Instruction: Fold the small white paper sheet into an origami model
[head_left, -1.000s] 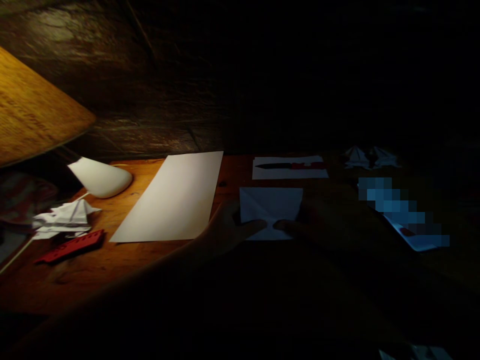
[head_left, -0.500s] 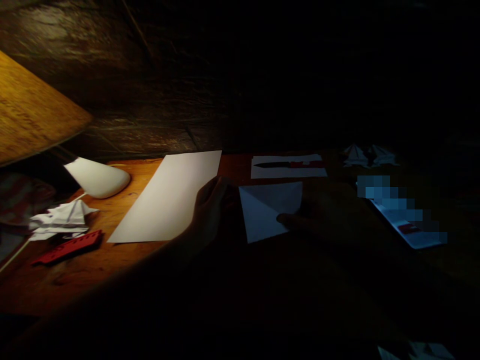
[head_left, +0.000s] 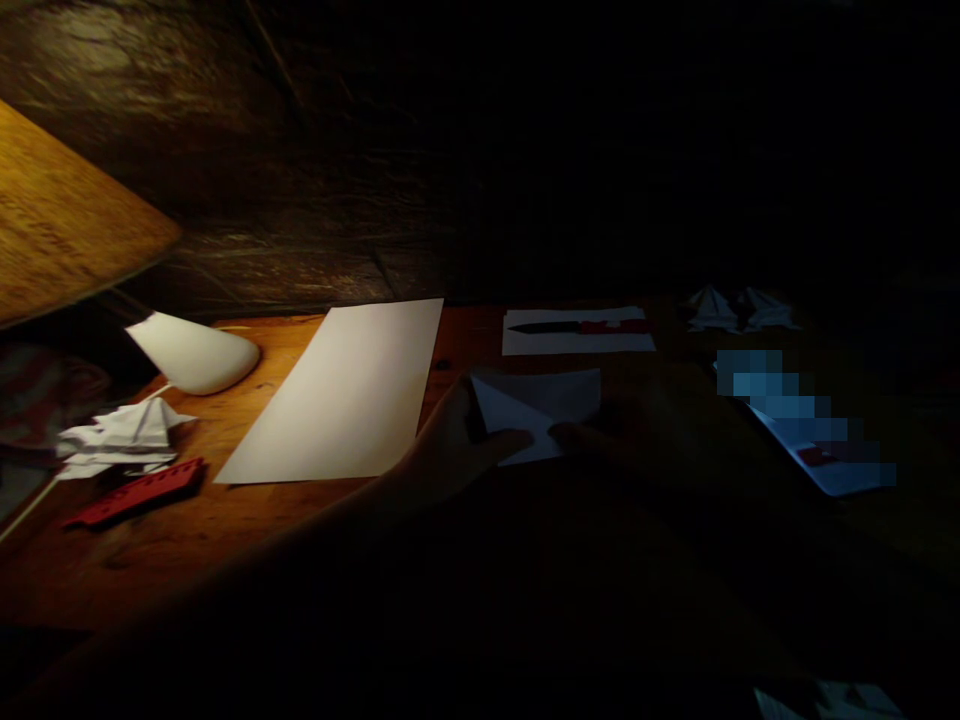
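A small creased white paper [head_left: 536, 410] lies on the wooden table [head_left: 247, 520] in near darkness. My left hand [head_left: 450, 450] pinches its near left edge with thumb and fingers closed. From the right, my right hand [head_left: 637, 430] grips the paper's near right edge, its thumb on the sheet. Both hands and forearms are dark silhouettes. A long white sheet [head_left: 345, 390] lies flat just left of my left hand.
A white lamp base [head_left: 193, 352] stands at the left under a wooden shade [head_left: 60, 230]. Folded paper figures [head_left: 124, 432] and a red strip [head_left: 139, 492] lie near it. A knife on white paper [head_left: 577, 330], more paper figures [head_left: 739, 310] and a blurred card lie at the back right.
My left hand had let go and lifted away; now it grips the small paper again. The paper has been folded or tipped flatter and shows a lower, narrower shape.
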